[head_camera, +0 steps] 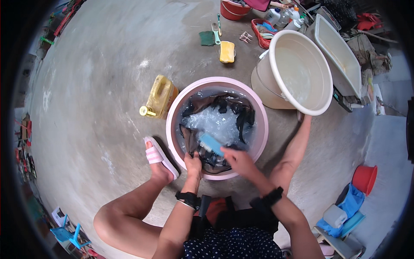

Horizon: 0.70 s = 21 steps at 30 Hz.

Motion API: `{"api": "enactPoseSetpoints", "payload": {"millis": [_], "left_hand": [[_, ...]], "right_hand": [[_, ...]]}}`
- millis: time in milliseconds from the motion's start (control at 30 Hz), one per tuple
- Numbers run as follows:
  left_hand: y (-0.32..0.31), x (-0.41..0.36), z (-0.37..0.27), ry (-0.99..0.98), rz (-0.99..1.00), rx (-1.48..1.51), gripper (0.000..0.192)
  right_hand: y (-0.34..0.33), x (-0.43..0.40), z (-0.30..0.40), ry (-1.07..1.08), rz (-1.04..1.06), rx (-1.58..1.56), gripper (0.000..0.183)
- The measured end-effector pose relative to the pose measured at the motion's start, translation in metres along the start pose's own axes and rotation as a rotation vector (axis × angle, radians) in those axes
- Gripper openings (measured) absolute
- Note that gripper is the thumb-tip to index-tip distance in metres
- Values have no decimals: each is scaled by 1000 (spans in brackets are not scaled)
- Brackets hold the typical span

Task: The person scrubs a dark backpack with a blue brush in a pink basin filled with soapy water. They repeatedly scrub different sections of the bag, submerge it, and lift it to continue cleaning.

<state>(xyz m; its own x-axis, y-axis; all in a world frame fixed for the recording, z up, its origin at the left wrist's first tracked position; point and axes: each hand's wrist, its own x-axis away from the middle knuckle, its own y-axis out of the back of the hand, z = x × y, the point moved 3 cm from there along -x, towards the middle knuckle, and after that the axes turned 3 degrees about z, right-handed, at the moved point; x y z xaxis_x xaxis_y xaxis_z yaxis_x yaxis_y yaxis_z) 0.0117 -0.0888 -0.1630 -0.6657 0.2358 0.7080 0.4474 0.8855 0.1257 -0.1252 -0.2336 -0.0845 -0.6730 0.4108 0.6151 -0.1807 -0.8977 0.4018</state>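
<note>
Before me on the floor stands a pink plastic basin (pixel 265 129) of water. A dark brown and black fabric item with straps (pixel 204 103) lies partly sunk in it, spread around the basin's inside. My left hand (pixel 193 164) grips the fabric's edge at the near left rim. A blue scrub brush with pale bristles (pixel 212 144) is held by its end in my right hand (pixel 239 162). Its bristles face the fabric near my left hand; whether they touch it I cannot tell.
Left of the basin stands a yellowish plastic jug (pixel 160 97). A large cream bucket of water (pixel 275 84) stands at the right. Beyond the basin lie a yellow sponge (pixel 227 51), a green scouring pad (pixel 207 38) and a small brush (pixel 215 33). A red basket (pixel 262 40) holds cloths.
</note>
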Motion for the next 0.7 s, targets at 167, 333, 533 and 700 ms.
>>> {"api": "enactPoseSetpoints", "payload": {"millis": [167,333,533,700], "left_hand": [[-5,6,3,182,10,351,23],[-3,11,-2,188,49,267,27],[-5,17,-6,226,82,523,34],[-8,14,-3,236,215,661,56]], "right_hand": [[-47,-3,9,185,-174,100,31],[-29,-84,0,50,-219,599,24],[-8,-86,6,46,-305,501,17],[-33,-3,29,221,-151,-79,32]]}}
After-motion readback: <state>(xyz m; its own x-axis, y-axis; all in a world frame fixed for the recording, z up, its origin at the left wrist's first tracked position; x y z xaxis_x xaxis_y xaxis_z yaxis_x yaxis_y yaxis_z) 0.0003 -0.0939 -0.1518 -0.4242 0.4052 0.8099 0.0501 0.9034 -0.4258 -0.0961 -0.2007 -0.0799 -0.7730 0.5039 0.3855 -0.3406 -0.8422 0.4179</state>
